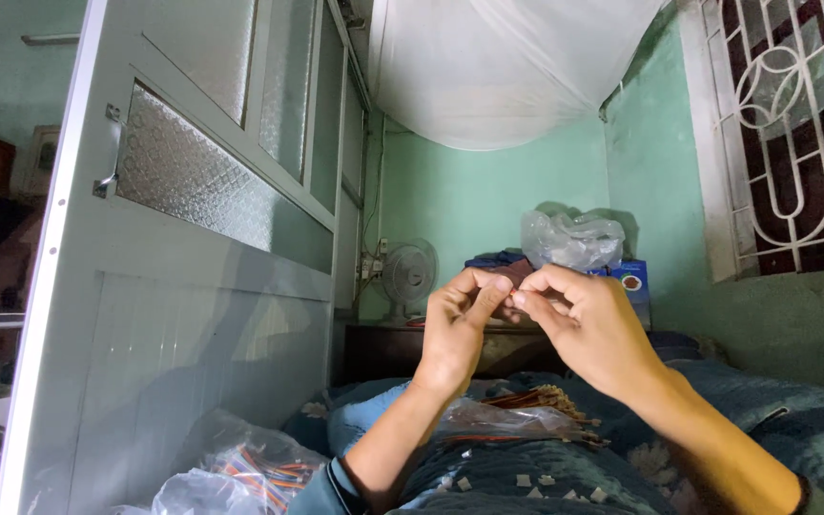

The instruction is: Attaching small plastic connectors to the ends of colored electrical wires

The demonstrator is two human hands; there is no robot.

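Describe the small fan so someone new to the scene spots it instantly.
Follow the green back wall down to the dark cabinet beside the door. The fan stands upright on it, left of the raised hands; it is the only round, caged, pale thing there.

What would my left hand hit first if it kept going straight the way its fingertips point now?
The left hand points right, fingertips already pinched against those of the right hand around something small and dark. So it would meet the right hand's fingertips first; depth between them is unclear, but they look touching.
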